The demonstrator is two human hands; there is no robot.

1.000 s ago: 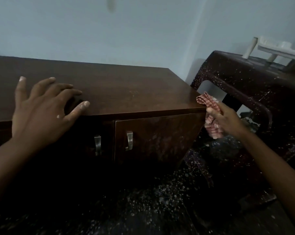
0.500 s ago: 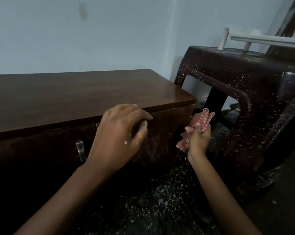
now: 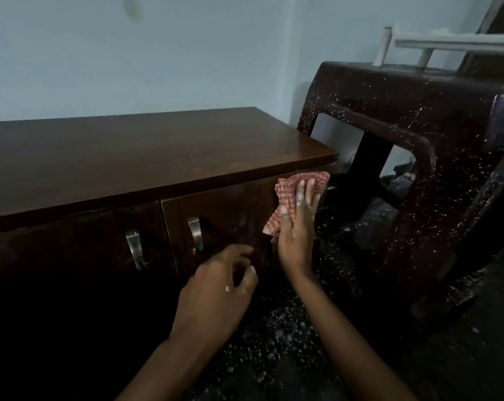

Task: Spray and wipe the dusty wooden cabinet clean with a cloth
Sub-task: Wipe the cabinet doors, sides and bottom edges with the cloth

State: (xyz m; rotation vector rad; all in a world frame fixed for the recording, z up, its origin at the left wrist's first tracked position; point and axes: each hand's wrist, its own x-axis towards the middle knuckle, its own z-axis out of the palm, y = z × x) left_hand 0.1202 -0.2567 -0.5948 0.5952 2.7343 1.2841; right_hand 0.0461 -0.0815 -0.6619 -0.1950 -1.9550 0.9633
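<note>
A low dark wooden cabinet [image 3: 146, 157] fills the left and centre, with two doors and metal handles [image 3: 195, 234]. My right hand [image 3: 298, 227] presses a red-and-white checked cloth [image 3: 291, 192] flat against the upper right corner of the right door. My left hand [image 3: 219, 290] hovers lower, in front of the same door, fingers loosely curled and holding nothing. No spray bottle is in view.
A dark plastic chair [image 3: 418, 134] speckled with white paint stands close to the cabinet's right end. White furniture legs [image 3: 436, 44] rest on top of it. The floor [image 3: 274, 342] below is dark and paint-spattered. A pale wall is behind.
My right hand has brought the cloth from beside the cabinet's right end onto the right door front. My left hand has dropped from the cabinet's top edge to lower in front of the door.
</note>
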